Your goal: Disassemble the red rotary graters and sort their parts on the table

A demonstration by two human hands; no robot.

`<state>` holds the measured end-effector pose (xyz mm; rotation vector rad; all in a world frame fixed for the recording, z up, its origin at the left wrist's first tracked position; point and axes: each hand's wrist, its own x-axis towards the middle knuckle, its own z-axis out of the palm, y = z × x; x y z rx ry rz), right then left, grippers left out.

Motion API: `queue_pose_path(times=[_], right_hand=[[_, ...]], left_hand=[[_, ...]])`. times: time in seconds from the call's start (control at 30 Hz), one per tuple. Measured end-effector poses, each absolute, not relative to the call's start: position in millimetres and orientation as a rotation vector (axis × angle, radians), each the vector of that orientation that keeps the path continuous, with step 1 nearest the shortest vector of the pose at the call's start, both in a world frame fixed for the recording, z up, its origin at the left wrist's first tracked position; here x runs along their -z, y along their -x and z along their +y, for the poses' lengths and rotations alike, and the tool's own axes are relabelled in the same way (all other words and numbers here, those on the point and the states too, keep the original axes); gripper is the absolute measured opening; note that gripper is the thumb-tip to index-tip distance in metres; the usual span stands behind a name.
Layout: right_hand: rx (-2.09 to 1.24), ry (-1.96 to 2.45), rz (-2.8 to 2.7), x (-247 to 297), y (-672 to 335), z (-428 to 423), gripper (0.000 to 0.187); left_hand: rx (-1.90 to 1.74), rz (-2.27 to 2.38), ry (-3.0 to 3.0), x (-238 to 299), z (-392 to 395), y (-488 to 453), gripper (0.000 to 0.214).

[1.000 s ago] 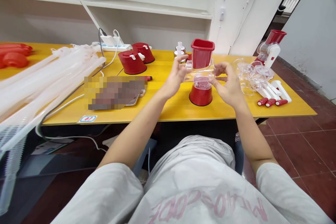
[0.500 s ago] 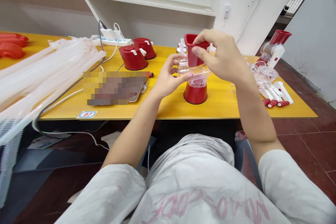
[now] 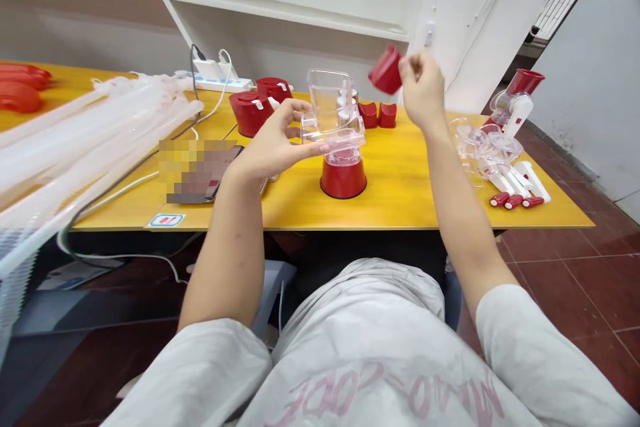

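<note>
A small appliance with a round red base [image 3: 343, 178] stands on the yellow table [image 3: 400, 203]. Its clear plastic housing [image 3: 331, 110] with an open square chute rises above the base. My left hand [image 3: 273, 145] grips that clear housing from the left side. My right hand [image 3: 423, 88] is raised above the table and holds a red plastic cup-shaped insert [image 3: 386, 71], tilted, well clear of the chute.
Two red lids [image 3: 260, 111] and small red parts [image 3: 379, 115] lie behind the appliance. Clear parts and white handles with red tips [image 3: 505, 170] lie at the right, beside an assembled unit [image 3: 515, 102]. A bundle of white tubes [image 3: 75, 147], a power strip [image 3: 213, 77] and a phone are at the left.
My right hand lifted the red insert out of the clear chute and up to the right. My left hand stayed on the clear housing.
</note>
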<state>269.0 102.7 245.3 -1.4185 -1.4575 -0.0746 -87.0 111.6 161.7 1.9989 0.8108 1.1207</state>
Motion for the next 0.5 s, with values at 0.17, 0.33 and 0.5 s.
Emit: queue_pose_path(times=[0.17, 0.33, 0.5], right_hand=[[-0.27, 1.702, -1.312, -155.4, -276.7, 119.5, 0.024], [-0.302, 1.702, -1.319, -117.0, -276.5, 128.2, 0.012], [-0.334, 1.668, -1.356, -99.1, -280.4, 143.1, 0.027]], left_hand=[[-1.076, 0.851, -1.995, -160.9, 110.5, 88.1, 0.089], [-1.088, 0.84, -1.988, -156.2, 112.7, 88.0, 0.089], [-1.101, 0.778, -1.951, -153.1, 116.1, 86.1, 0.092]])
